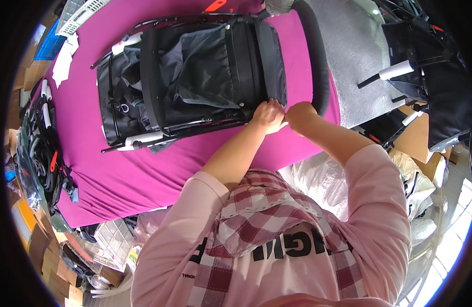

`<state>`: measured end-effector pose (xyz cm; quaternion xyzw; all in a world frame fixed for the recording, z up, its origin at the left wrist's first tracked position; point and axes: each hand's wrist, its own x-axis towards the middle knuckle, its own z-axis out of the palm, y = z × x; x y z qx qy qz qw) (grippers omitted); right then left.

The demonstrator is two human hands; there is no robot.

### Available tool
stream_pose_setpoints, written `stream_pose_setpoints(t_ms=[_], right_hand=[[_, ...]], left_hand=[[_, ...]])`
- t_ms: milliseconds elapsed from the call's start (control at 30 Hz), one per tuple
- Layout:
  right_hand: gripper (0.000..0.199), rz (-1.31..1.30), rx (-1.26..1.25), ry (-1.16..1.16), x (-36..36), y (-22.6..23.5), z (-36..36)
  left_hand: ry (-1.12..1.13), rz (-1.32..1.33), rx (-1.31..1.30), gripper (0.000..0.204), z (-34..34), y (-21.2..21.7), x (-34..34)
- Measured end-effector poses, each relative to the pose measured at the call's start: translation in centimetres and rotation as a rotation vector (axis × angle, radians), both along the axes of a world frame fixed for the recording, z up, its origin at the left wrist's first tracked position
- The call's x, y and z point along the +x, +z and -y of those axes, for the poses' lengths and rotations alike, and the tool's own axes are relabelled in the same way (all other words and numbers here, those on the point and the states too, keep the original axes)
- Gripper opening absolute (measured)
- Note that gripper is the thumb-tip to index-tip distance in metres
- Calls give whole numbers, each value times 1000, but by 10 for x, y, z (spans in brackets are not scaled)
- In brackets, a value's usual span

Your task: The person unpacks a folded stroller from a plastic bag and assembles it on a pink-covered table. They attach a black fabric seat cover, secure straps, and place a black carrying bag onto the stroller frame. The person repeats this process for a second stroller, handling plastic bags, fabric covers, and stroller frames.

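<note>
Apparently the left hand [269, 115] and right hand [301, 117] are curled, grasping what I cannot tell, at the near corner of the black stroller [205, 69] on the magenta cloth [113, 187], where a pivoting curved handle [314, 48] could pinch them.

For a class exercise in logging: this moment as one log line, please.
left hand: on black fabric stroller; right hand: by curved dark padded handlebar; beneath: magenta cloth

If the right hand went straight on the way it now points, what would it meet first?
The right hand would probably meet the left hand first, though depth is unclear.
</note>
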<state>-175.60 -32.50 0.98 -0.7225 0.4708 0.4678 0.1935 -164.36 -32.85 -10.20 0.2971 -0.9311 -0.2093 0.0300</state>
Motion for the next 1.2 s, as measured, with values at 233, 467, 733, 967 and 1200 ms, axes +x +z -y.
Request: stream_pose_setpoints(t_ms=[233, 467, 733, 967, 1200], right_hand=[[17, 22, 1, 52, -8, 4, -2], [15, 31, -105, 36, -11, -12, -18], [14, 70, -103, 46, -9, -14, -25], [14, 115, -97, 84, -14, -23, -26], [14, 96, -63, 84, -8, -17, -21]], left_hand=[[-21, 41, 25, 49, -1, 7, 2], [-55, -35, -23, 43, -7, -3, 1], [-89, -174, -76, 33, -10, -4, 9], [-111, -185, -278, 24, -12, -4, 11], [-99, -203, -205, 24, -13, -10, 9]])
